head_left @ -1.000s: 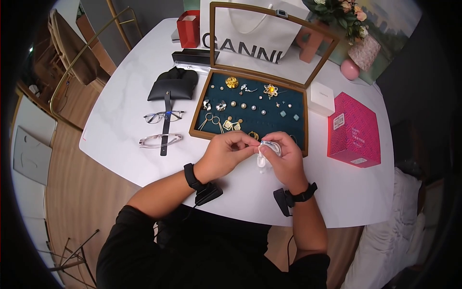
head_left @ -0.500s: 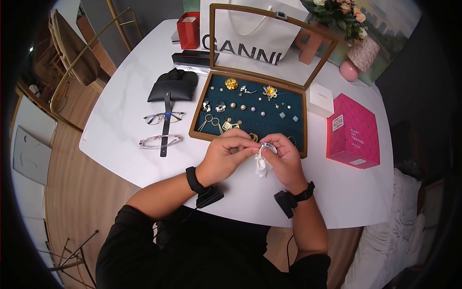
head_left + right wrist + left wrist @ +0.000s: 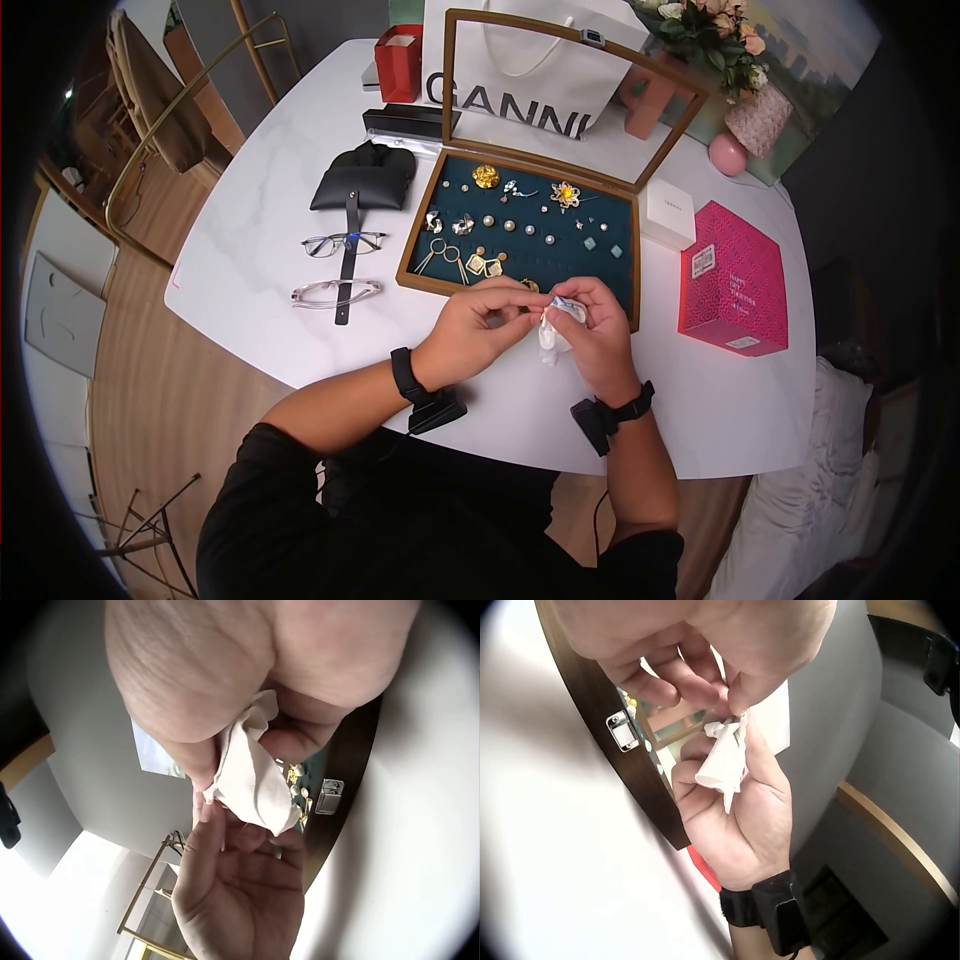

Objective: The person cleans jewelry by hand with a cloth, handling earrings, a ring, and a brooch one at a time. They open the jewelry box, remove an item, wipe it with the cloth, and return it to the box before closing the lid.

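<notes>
A crumpled white cloth (image 3: 560, 333) is bunched in my right hand (image 3: 603, 338), its thumb pressed over the folds and its loose end hanging below. My left hand (image 3: 475, 333) meets it fingertip to fingertip, thumb and forefinger pinching at the cloth's upper edge. Something small sits in that pinch, mostly hidden; I cannot tell what it is. In the left wrist view the cloth (image 3: 724, 759) lies between the right thumb and curled fingers. Both hands are over the near edge of a jewelry box (image 3: 420, 284), whose dark green lining (image 3: 590, 268) holds rows of earrings and brooches.
The box's glass lid (image 3: 447, 80) stands raised. To the left are glasses (image 3: 340, 243), clear-framed glasses (image 3: 337, 293) and a black pouch (image 3: 363, 185). A white box (image 3: 668, 214) and a pink box (image 3: 738, 285) are on the right. Behind stands a white paper bag (image 3: 520, 60).
The cloth's hanging end has swung and folded differently between the fingers. Both hands stay in nearly the same place, with small fingertip movements. The head view has shifted slightly.
</notes>
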### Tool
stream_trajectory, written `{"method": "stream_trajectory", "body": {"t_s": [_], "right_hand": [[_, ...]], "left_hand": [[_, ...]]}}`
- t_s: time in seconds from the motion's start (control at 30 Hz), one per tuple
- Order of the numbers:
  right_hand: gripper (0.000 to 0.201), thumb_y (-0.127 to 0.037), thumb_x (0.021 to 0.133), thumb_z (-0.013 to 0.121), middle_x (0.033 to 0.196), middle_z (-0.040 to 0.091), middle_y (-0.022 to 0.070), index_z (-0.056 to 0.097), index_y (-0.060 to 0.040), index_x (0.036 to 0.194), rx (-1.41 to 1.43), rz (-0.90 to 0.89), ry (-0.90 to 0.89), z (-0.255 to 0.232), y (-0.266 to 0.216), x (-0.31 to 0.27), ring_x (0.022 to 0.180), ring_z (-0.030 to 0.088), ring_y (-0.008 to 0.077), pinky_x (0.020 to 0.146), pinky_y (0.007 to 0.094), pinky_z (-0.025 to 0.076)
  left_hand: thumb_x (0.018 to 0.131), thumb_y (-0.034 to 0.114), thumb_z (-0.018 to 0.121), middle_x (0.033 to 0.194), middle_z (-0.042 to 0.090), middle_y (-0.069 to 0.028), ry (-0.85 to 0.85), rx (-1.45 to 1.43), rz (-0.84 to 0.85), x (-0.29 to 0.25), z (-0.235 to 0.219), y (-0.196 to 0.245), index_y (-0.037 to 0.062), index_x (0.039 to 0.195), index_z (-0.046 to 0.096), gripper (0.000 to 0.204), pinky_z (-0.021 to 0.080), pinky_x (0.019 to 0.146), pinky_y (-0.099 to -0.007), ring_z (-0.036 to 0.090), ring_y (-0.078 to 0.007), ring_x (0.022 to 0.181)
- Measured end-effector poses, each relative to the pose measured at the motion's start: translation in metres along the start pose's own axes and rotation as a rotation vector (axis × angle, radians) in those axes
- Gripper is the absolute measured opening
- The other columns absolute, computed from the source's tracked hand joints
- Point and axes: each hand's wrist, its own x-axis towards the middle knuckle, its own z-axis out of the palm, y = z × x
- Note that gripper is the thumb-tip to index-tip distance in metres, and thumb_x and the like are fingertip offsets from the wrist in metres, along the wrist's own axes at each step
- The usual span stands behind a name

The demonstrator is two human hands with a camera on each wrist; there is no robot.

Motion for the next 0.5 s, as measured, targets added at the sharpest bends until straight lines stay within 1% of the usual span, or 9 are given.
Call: {"method": "stream_trajectory", "body": {"t_s": [0.07,0.17,0.27,0.37,0.47,0.5], "right_hand": [[0.027,0.001,0.104,0.073,0.119,0.072,0.0089,0.061,0.0002,0.128,0.014,0.002,-0.002,0.0003,-0.0009,-0.0004,0.11,0.072,0.0132,0.097,0.0271,0.058],[0.027,0.002,0.104,0.074,0.118,0.073,0.0097,0.061,0.0004,0.128,-0.001,-0.027,0.008,0.0032,-0.0046,-0.0013,0.108,0.074,0.0145,0.096,0.0272,0.059],[0.026,0.002,0.104,0.074,0.117,0.074,0.0109,0.061,0.0007,0.127,0.013,-0.002,0.025,0.004,-0.0066,-0.0016,0.104,0.076,0.0154,0.093,0.0274,0.06],[0.024,0.003,0.102,0.076,0.113,0.075,0.0112,0.063,0.0014,0.123,0.001,-0.024,0.057,0.0036,-0.007,-0.0018,0.102,0.077,0.0158,0.091,0.0273,0.061],[0.023,0.001,0.1,0.08,0.11,0.076,0.0097,0.066,0.0016,0.119,-0.153,-0.086,0.098,0.0032,-0.0075,-0.0025,0.101,0.076,0.0138,0.089,0.0261,0.061],[0.023,0.001,0.1,0.08,0.11,0.076,0.0092,0.067,0.0016,0.119,-0.167,-0.085,0.102,0.0033,-0.0071,-0.0024,0.101,0.076,0.013,0.089,0.0256,0.06]], "left_hand": [[0.104,-0.007,0.071,0.114,0.073,-0.0036,-0.01,-0.017,0.008,0.0006,0.0003,0.0003,0.0012,0.13,0.078,0.028,0.05,0.085,-0.0217,0.063,-0.007,0.091],[0.105,-0.008,0.069,0.119,0.073,-0.005,-0.023,-0.162,-0.143,-0.0013,0.0001,-0.006,-0.0008,0.132,0.072,0.029,0.053,0.089,-0.0217,0.067,-0.0078,0.097],[0.106,-0.008,0.067,0.124,0.074,-0.0066,-0.029,-0.318,-0.19,0.0014,0.0018,-0.0061,-0.0025,0.134,0.067,0.029,0.056,0.096,-0.0233,0.071,-0.0097,0.106],[0.107,-0.008,0.066,0.128,0.074,-0.0082,-0.056,-0.354,-0.231,0.0021,-0.0001,-0.0077,-0.0031,0.136,0.066,0.03,0.058,0.101,-0.0256,0.072,-0.0118,0.114],[0.106,0.001,0.074,0.111,0.077,-0.001,0.002,-0.361,-0.19,0.0027,0.0063,-0.0009,0.0006,0.129,0.071,0.023,0.054,0.081,-0.0197,0.067,-0.0018,0.09],[0.106,0.0,0.073,0.112,0.078,-0.0022,-0.015,-0.32,-0.202,0.002,0.0046,-0.0015,0.0002,0.13,0.071,0.024,0.055,0.084,-0.021,0.069,-0.0042,0.094]]}}
